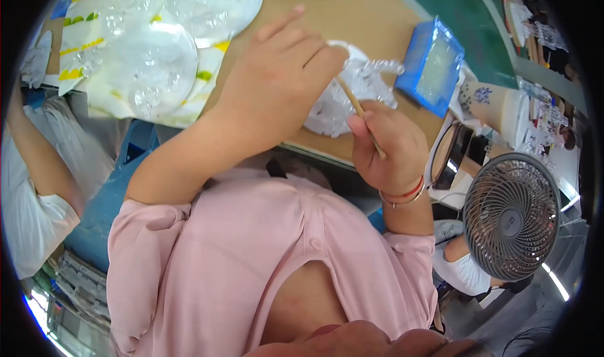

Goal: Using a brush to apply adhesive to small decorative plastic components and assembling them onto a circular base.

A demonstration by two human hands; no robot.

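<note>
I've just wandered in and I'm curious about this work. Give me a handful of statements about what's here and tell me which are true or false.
1. The right hand grips a thin stick. True.
2. The fan is white. False: the fan is dark grey.
3. A blue tray lies on the tan tabletop. True.
4. The red bracelet is worn on the left hand side. False: the red bracelet is on the right wrist.
5. The person at work wears a pink top. True.
</note>
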